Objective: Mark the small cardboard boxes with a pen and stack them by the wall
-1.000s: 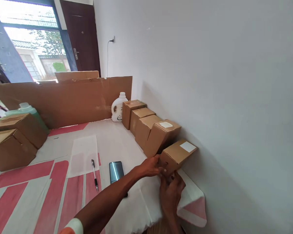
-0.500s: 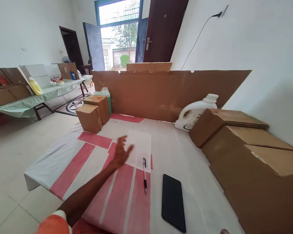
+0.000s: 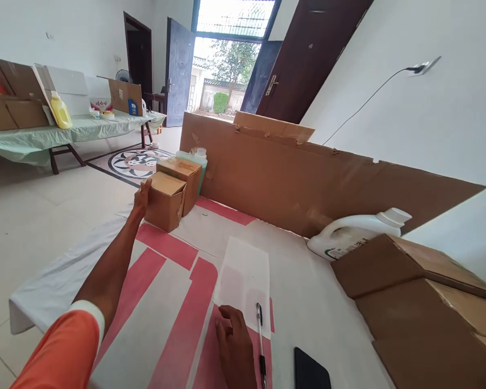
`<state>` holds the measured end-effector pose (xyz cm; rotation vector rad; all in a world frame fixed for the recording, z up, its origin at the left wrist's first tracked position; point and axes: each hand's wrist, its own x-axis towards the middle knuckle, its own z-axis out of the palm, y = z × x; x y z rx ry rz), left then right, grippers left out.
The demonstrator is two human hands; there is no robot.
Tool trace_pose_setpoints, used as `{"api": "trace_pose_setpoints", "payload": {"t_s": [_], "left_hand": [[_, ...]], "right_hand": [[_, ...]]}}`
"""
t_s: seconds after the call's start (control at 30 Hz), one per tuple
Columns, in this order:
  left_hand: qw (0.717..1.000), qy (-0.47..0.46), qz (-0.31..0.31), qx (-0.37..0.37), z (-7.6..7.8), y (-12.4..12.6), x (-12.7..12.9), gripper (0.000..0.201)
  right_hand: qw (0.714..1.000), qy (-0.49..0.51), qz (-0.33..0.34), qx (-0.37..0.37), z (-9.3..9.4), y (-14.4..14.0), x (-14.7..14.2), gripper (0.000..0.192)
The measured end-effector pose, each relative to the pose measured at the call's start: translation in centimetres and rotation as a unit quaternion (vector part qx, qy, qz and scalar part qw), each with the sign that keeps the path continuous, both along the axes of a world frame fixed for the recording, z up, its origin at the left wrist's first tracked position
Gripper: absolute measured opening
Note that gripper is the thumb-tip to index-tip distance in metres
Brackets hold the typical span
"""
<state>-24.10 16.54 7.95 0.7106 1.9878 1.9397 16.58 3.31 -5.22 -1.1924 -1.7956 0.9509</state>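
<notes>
Left hand (image 3: 142,199) now stretched to upper left, cupped open against small box (image 3: 164,201), not gripping; right hand (image 3: 233,346) flat, empty, touching paper sheet (image 3: 244,275) on counter (image 3: 178,302).

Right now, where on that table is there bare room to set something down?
The widest bare patch is the striped cloth between the left hand at the near small box and the paper sheet. Another lies between the sheet and the white jug. It is crowded around the right hand, pen and phone, and along the right-side boxes.
</notes>
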Motion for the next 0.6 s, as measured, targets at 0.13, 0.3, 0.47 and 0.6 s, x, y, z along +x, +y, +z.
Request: {"api": "trace_pose_setpoints", "payload": {"t_s": [0.13, 0.3, 0.47, 0.6], "left_hand": [[0.998, 0.004, -0.054, -0.031, -0.2, -0.3, 0.8, 0.038], [0.986, 0.051, -0.14, -0.079, -2.2, -3.3, 8.5, 0.03], [0.969, 0.112, -0.216, -0.05, -3.4, -9.6, 19.4, 0.048], [0.947, 0.183, -0.263, -0.016, -3.4, -16.5, 24.4, 0.066]], "right_hand": [[0.997, 0.013, 0.015, -0.074, 2.1, 3.7, -2.6, 0.041], [0.988, 0.081, 0.0, -0.128, 3.3, 7.4, -5.9, 0.092], [0.974, 0.175, 0.003, -0.141, 3.2, 5.4, -4.1, 0.078], [0.966, 0.19, -0.035, -0.169, 2.5, 1.1, 0.6, 0.063]]}}
